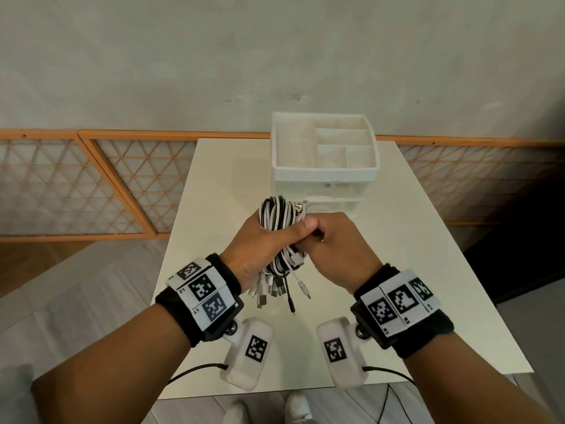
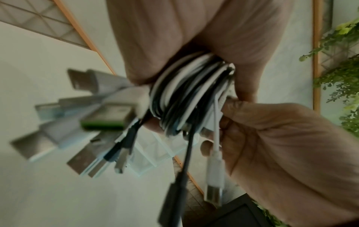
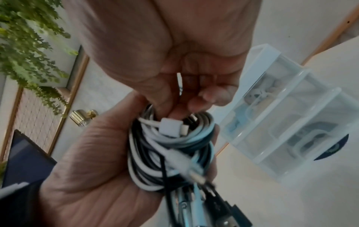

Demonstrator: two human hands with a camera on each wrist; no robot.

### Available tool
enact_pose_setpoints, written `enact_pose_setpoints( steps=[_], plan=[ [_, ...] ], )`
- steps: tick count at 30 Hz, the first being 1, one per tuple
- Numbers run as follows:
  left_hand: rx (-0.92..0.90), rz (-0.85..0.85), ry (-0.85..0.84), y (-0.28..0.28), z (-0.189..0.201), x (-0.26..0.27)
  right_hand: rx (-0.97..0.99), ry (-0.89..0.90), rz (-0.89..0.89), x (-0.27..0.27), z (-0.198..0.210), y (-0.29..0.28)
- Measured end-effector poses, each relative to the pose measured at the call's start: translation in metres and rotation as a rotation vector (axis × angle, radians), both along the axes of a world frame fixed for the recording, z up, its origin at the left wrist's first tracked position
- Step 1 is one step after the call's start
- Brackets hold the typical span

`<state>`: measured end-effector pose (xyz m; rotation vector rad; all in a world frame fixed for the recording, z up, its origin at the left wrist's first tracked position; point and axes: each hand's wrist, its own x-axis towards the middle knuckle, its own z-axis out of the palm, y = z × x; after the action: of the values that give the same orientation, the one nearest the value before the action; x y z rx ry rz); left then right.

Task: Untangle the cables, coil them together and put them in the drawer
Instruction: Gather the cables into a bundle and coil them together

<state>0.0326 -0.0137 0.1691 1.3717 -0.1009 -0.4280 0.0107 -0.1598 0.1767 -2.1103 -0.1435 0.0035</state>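
A: status on the hands?

B: both clamped on the cable bundle point(image 1: 276, 223), pressed together mid-air over the tabletop point(image 1: 214, 185). left hand point(image 1: 250, 243) wraps the black-and-white coil from the side, right hand point(image 1: 331, 246) has fingers curled round the loops from the other side

A: which step?

B: coiling looks about finished, I'd say. loops are tight, nothing visibly tangled. loose plug ends point(image 1: 275, 290) hang below the grip, unsecured

A: next move?

B: my read: tuck or gather those tails, hand the coil to one hand, free the other to pull a drawer. organiser point(image 1: 325, 154) sits just behind the bundle at the tabletop's far edge, both clear drawers point(image 1: 333, 194) appear closed. right wrist view shows stuff already inside them, so check which has room

A: clearance?

B: bare tabletop left and right of the hands, plenty to swing. tight spot is forward: coil is near the drawer fronts, so the bundle probably needs to back off before a drawer slides out. dangling plugs could snag the drawer lip on the way in
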Motion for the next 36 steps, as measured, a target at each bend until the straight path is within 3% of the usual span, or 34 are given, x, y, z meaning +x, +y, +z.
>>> enact_pose_setpoints(
  steps=[5, 10, 16, 18, 21, 23, 26, 28, 32, 36],
  plan=[
    [-0.022, 0.036, 0.015, 0.0, -0.004, 0.002, 0.133, 0.102, 0.085, 0.001, 0.001, -0.005],
    [-0.051, -0.033, 0.045, 0.001, 0.002, 0.005, 0.23, -0.124, -0.131, -0.008, -0.01, 0.008],
    [-0.032, 0.03, 0.029, 0.003, -0.003, 0.006, 0.07, -0.133, 0.127, -0.006, -0.014, -0.007],
    [-0.056, 0.041, 0.03, -0.001, -0.003, 0.005, 0.085, -0.247, 0.057, -0.006, -0.013, -0.007],
    [-0.162, 0.073, 0.076, -0.005, -0.003, 0.007, 0.259, -0.33, -0.174, -0.002, -0.008, -0.015],
    [-0.213, 0.079, 0.11, -0.006, -0.001, 0.008, 0.337, -0.168, -0.226, 0.001, -0.001, -0.023],
    [-0.26, -0.02, 0.149, -0.014, 0.0, 0.005, 0.253, 0.161, 0.045, 0.001, 0.004, -0.022],
    [-0.279, -0.024, 0.181, -0.023, 0.0, 0.004, 0.278, 0.167, 0.142, 0.004, -0.002, -0.017],
    [-0.194, -0.015, 0.202, -0.039, -0.005, 0.008, 0.395, 0.082, 0.03, 0.011, -0.017, -0.017],
    [-0.007, 0.001, 0.135, -0.052, -0.009, 0.013, 0.349, 0.033, -0.023, 0.015, -0.029, -0.032]
  ],
)
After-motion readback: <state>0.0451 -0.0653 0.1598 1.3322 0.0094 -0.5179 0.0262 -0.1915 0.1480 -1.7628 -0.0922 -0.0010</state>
